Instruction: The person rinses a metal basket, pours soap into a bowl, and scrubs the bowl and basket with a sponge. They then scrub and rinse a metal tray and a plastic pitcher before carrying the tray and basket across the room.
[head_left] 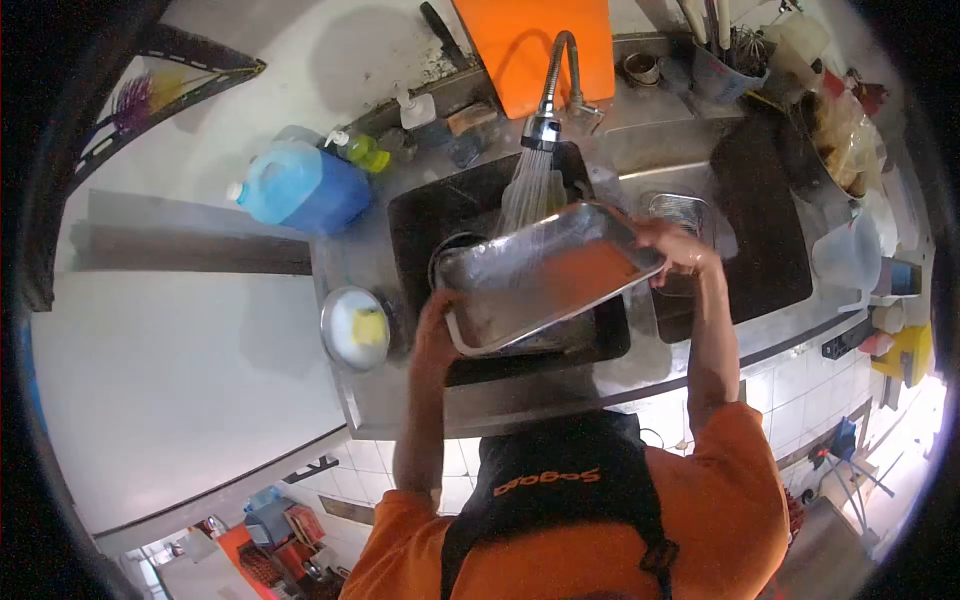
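Metal tray (550, 290) held in two hands by the running tap (542, 132)

One tray is gripped by two bare hands above the left basin (414, 220) of the bench (375, 402). Its near left corner is held by the left hand (432, 328), with the fingers curled around the rim. Its right end is held by the right hand (682, 250), and the fingers are bent over the rim. How hard the tray is squeezed cannot be told, as the hands are a bit blurred. The tray seems to be tipped, with its inside turned toward the person.

Wet metal can be slippery, so the tray could be dropped into the basin if a finger slid off the rim. Water could be splashed over the bench's near edge if the spray were caught at a bad slant.

One bowl (341, 322) is set by the bench's left edge, with one yellow sponge (370, 326) in it. Two basins are set into the bench: that one and the right basin (765, 195). One blue jug (310, 190) is stood at the far left corner, with one green pump bottle (370, 155) beside it. One tap is seen past the tray. One orange board (500, 50) seems to be leaned on the wall at the far edge.
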